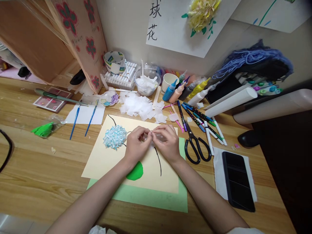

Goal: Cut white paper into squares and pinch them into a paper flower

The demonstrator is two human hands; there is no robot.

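My left hand (137,142) and my right hand (167,141) meet fingertip to fingertip above a cream sheet of paper (102,165). Both are closed in a pinch on a small white paper piece (152,146), mostly hidden by the fingers. On the cream sheet, left of my hands, sits a fluffy blue-and-white paper flower (114,137). Black curved lines (159,159) are drawn there, partly covered by my hands. A bright green round patch (135,172) lies beneath my left wrist. Under the cream sheet is a light green sheet (156,199).
White paper scraps (136,105) are piled behind the sheets. Black-handled scissors (197,144), several markers (202,120) and a black phone (238,180) are at the right. Two blue paintbrushes (91,118) lie left. Paint bottles (170,91) stand behind.
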